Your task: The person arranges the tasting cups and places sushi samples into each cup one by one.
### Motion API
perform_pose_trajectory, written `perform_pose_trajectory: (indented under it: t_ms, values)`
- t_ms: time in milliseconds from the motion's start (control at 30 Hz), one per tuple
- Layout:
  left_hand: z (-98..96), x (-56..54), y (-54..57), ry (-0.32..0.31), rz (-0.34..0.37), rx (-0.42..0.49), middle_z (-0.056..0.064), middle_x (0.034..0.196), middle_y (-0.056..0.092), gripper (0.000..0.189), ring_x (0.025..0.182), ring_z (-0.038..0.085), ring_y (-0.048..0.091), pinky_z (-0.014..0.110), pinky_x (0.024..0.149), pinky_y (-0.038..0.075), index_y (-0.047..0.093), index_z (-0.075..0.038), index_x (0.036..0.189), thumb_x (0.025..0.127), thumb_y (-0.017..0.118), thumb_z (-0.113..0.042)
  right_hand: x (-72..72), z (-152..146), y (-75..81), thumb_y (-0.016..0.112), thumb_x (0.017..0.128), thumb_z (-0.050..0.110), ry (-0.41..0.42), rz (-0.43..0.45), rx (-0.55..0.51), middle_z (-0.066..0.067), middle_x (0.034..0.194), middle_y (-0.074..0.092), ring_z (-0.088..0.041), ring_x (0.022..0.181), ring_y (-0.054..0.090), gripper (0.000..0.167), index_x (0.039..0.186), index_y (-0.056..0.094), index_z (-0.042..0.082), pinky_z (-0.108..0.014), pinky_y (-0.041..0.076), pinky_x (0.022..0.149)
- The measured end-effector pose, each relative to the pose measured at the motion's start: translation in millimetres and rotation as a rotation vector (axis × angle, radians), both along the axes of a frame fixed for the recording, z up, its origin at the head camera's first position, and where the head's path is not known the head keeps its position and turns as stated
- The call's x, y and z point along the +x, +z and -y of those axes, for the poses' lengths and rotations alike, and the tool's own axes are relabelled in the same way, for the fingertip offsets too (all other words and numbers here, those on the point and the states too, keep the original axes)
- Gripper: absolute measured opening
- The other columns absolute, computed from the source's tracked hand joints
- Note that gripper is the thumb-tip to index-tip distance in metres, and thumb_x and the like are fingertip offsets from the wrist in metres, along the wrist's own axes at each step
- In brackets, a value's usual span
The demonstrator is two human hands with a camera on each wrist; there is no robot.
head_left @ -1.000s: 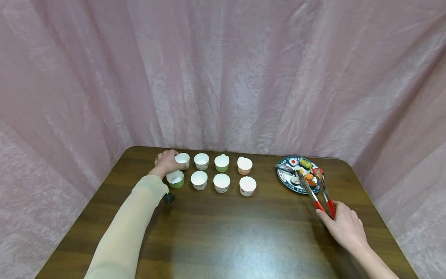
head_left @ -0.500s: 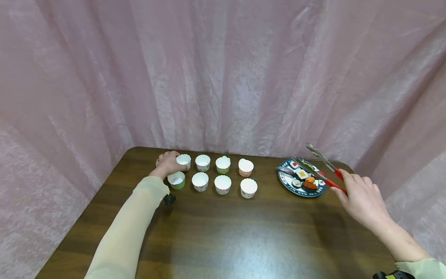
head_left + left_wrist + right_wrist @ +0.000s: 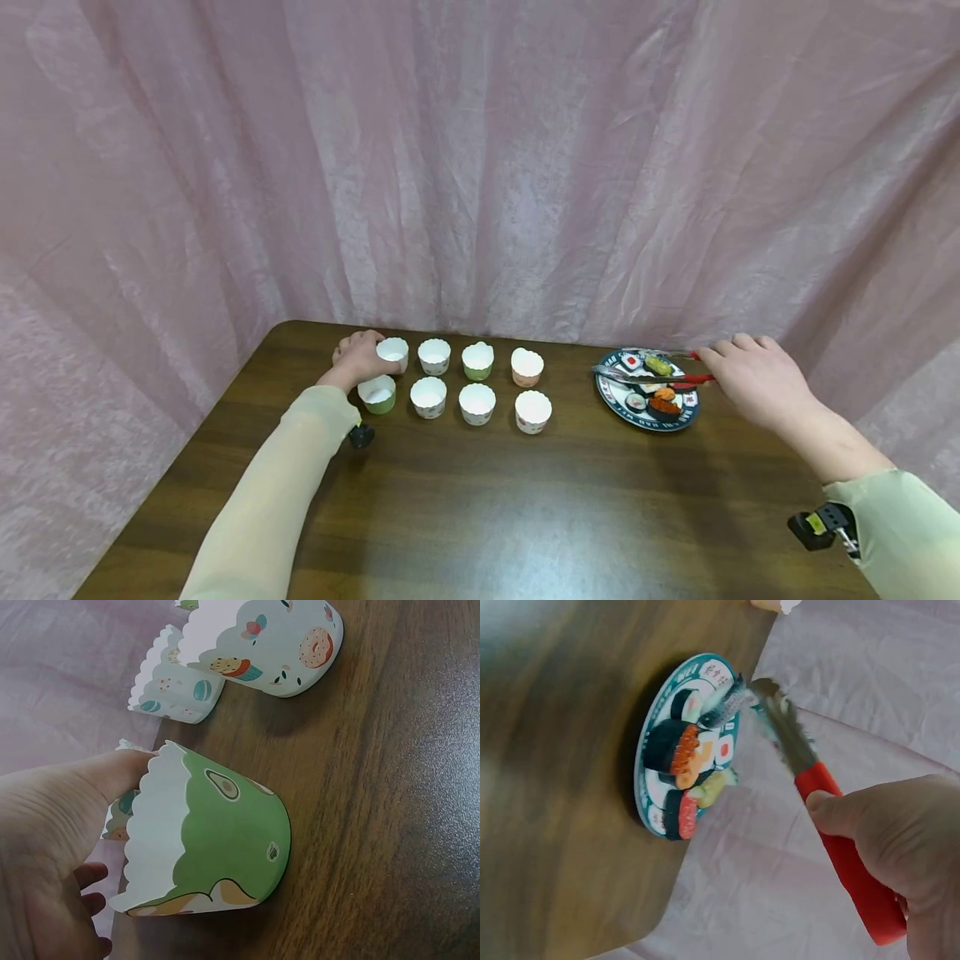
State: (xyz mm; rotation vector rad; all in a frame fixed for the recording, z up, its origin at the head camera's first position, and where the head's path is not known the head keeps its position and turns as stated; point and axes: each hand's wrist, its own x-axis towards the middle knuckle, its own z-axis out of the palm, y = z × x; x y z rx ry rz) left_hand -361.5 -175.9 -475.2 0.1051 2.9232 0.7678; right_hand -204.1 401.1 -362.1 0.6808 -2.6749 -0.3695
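My left hand [image 3: 358,358] rests at the back-left paper baking cup [image 3: 393,355], its thumb and fingers around the side. In the left wrist view a green baking cup [image 3: 232,825] stands in front of that thumb and hides most of the held cup. My right hand [image 3: 757,379] grips red-handled metal tongs [image 3: 844,855], held sideways over a round plate [image 3: 628,413] of sushi pieces. The tongs' arms are spread. Their tips lie near a silvery-topped sushi piece [image 3: 724,709] at the plate's left; whether they touch it I cannot tell. Roe-topped sushi [image 3: 663,407] sits at the plate's front.
More baking cups stand in two rows, including a white one [image 3: 428,397], a green one [image 3: 477,361] and a pinkish one [image 3: 527,367]. The wooden table [image 3: 465,500] ends at a pink curtain [image 3: 480,167] behind them.
My right hand has lifted the tongs from the plate's front right, swung round to the right side, and lowered them leftward across the plate. The left hand stays at its cup.
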Motion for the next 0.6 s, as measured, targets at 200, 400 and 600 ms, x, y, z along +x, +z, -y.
perform_pose_trajectory:
  t_ms: [200, 400, 600]
  values:
    - [1.8, -1.3, -1.2, 0.006, 0.001, 0.004, 0.028, 0.139, 0.044, 0.075, 0.134, 0.054, 0.029, 0.068, 0.112, 0.018, 0.05, -0.001, 0.138, 0.084, 0.077, -0.044, -18.6, 16, 9.3, 0.081, 0.08, 0.005, 0.003, 0.037, 0.115, -0.008, 0.093, 0.069, -0.035, 0.094, 0.062, 0.02, 0.098, 0.073, 0.009, -0.053, 0.046, 0.078]
    - [3.1, -6.2, -5.6, 0.005, 0.022, 0.005, 0.029, 0.14, 0.042, 0.078, 0.135, 0.053, 0.027, 0.068, 0.112, 0.017, 0.049, 0.0, 0.139, 0.082, 0.076, -0.044, -34.5, 25, 10.3, 0.08, 0.08, 0.005, -0.005, 0.047, 0.138, -0.005, 0.088, 0.071, -0.031, 0.09, 0.063, 0.014, 0.087, 0.072, 0.014, -0.053, 0.047, 0.08]
    - [3.3, -8.7, -8.6, -0.002, 0.035, 0.016, 0.029, 0.141, 0.041, 0.078, 0.136, 0.054, 0.025, 0.069, 0.112, 0.015, 0.049, 0.0, 0.139, 0.082, 0.076, -0.045, -44.9, 33, 9.9, 0.086, 0.078, 0.014, -0.064, 0.109, 0.173, -0.005, 0.088, 0.071, -0.03, 0.088, 0.062, 0.017, 0.091, 0.075, 0.014, -0.052, 0.045, 0.08]
